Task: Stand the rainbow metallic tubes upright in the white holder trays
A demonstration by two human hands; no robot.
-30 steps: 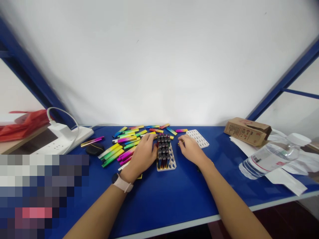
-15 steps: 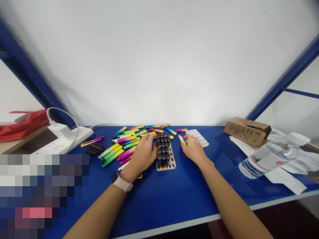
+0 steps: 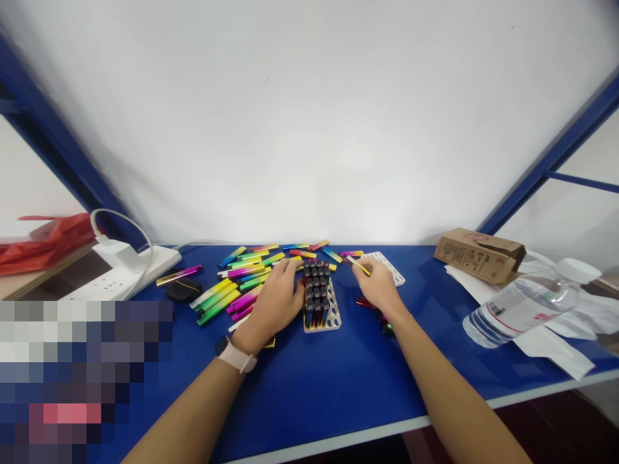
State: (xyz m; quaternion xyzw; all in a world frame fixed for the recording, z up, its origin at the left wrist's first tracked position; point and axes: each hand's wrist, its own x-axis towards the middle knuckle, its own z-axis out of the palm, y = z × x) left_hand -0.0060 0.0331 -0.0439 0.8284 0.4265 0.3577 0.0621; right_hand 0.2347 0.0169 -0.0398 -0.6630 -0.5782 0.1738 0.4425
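My left hand [image 3: 276, 298] is curled against the left side of a white holed tray [image 3: 336, 322] and the black-topped tubes [image 3: 317, 283] that stand upright in rows in it. Some holes along the tray's right side show no tube. To the right, my right hand [image 3: 380, 288] pinches a slim shiny yellow tube [image 3: 358, 265] that slants up to the left, its far end dark. A dark red tube [image 3: 365, 301] lies beneath this hand, and a few darker pieces [image 3: 387, 327] are partly hidden by the wrist. Behind the right hand is a second white holed tray [image 3: 397, 276].
Many shiny coloured tubes [image 3: 213, 303] lie scattered at left and along the back. A black pouch [image 3: 182, 290] and a white power strip [image 3: 104, 283] sit farther left. At right are a cardboard box [image 3: 476, 258], white papers [image 3: 556, 351] and a tilted-looking water bottle [image 3: 527, 303].
My right hand has turned and shifted slightly, swinging the yellow tube so that its dark end points left and uncovering the dark red tube. The left hand has barely moved.
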